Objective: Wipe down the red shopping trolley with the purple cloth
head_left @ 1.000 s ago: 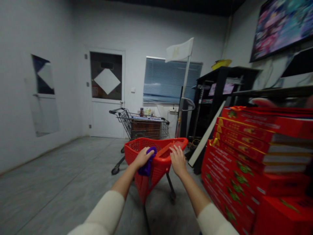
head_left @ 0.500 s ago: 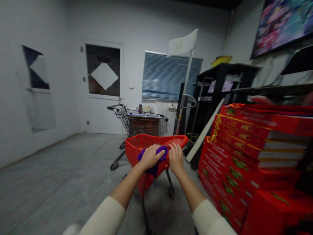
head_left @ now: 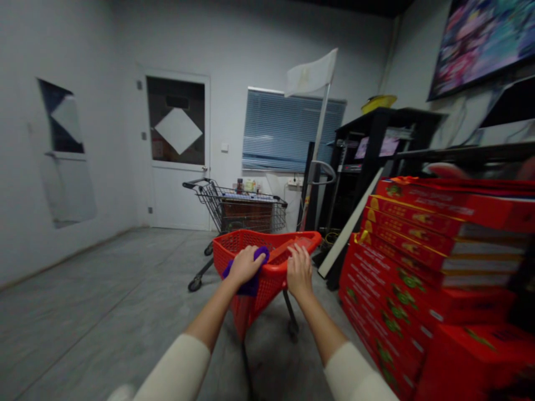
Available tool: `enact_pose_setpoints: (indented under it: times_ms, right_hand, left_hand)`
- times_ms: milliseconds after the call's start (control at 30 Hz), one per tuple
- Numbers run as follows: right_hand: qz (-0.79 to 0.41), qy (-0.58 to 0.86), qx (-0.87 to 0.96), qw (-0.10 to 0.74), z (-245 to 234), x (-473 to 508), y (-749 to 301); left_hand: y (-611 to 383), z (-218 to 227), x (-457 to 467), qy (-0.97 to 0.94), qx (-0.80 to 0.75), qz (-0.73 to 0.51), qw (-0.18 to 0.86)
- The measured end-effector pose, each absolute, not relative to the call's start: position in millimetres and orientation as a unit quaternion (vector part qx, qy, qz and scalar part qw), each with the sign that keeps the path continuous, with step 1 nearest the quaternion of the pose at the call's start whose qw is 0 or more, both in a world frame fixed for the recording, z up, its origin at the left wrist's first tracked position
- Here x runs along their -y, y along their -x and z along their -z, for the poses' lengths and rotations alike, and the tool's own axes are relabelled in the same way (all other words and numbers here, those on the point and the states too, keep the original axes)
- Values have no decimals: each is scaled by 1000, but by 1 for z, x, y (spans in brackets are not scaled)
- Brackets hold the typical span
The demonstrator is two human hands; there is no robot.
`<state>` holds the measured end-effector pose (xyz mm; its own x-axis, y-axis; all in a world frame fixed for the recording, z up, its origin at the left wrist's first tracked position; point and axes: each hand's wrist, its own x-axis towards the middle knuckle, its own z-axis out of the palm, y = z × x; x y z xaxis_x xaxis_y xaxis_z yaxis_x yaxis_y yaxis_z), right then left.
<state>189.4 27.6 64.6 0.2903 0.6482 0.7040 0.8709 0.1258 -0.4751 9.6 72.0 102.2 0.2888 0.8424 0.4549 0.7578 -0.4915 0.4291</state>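
Note:
A red plastic shopping cart (head_left: 234,245) stands on the grey floor just ahead of me. My left hand (head_left: 243,265) is closed on a purple cloth (head_left: 252,286) and presses it against the cart's near rim. My right hand (head_left: 298,271) rests on the rim to the right, fingers curled over its edge. Both arms wear cream sleeves.
A metal shopping cart (head_left: 244,210) with goods stands behind the red one, near a white door (head_left: 178,150). Stacks of red boxes (head_left: 422,262) crowd the right side. A black shelf unit (head_left: 376,150), a white flag on a pole (head_left: 314,139) and a leaning white board (head_left: 349,225) stand beyond.
My left hand slid the purple cloth right along the rim, then back left. The view shifted slightly; my right hand stayed on the rim.

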Motion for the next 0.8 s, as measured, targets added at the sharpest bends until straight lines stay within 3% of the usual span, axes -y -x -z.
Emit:
enact_pose_setpoints:
  times_ms: [200, 400, 667, 800]
  right_hand:
    - [130, 658, 586, 455, -68, -24, -194]
    - [137, 678, 565, 450, -72, -19, -179]
    - [163, 692, 531, 462, -73, -14, -138]
    - [173, 699, 528, 450, -73, -9, -129]
  left_hand:
    - [-37, -109, -32, -823, -431, -369, 30]
    - [-15, -89, -63, -796, -418, -429, 87]
    - [5, -106, -64, -770, -540, -337, 47]
    - [0, -115, -37, -790, -513, -336, 12]
